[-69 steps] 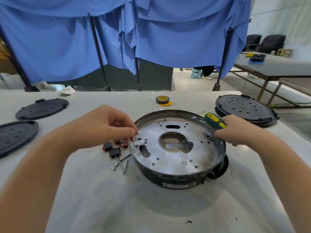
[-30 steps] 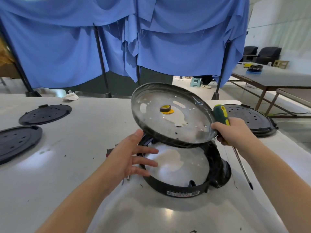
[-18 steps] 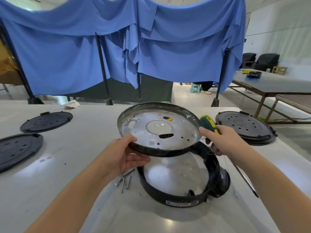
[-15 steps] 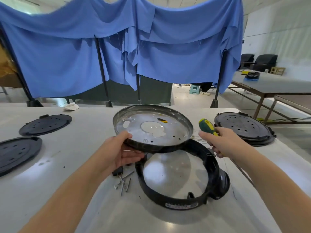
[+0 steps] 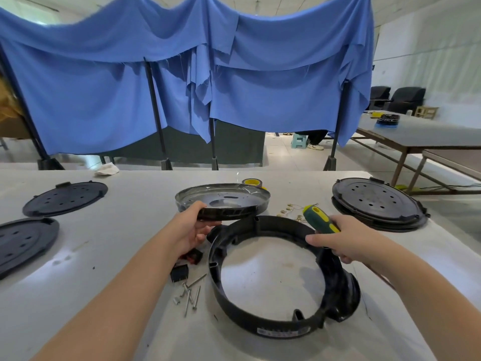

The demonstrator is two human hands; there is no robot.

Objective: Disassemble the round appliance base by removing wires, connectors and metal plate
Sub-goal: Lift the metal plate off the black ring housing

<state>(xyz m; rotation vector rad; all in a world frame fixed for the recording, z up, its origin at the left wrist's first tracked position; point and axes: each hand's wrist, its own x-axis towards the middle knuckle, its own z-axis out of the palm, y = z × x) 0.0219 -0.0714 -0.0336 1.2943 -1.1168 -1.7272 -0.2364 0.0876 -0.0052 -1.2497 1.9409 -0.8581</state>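
Note:
The round metal plate (image 5: 229,201) hangs nearly level just above the table, beyond the black base ring (image 5: 281,327). My left hand (image 5: 191,230) grips the plate's near-left rim, thumb on top. The ring lies flat on the white table (image 5: 104,256) with its middle open to the tabletop. My right hand (image 5: 343,242) holds a green and yellow screwdriver (image 5: 321,220) by its handle, and its fingers touch the ring's far-right edge. Loose screws (image 5: 190,293) and small black connectors (image 5: 179,273) lie left of the ring.
Black perforated discs lie at the left (image 5: 65,198), far left (image 5: 23,241) and stacked at the right (image 5: 377,204). A yellow tape roll (image 5: 253,182) sits behind the plate, small brass terminals (image 5: 291,211) beside it. Blue curtains hang behind the table.
The plate came up out of the base ring, passed from my right hand to my left, and has moved away from me and down toward the table behind the ring.

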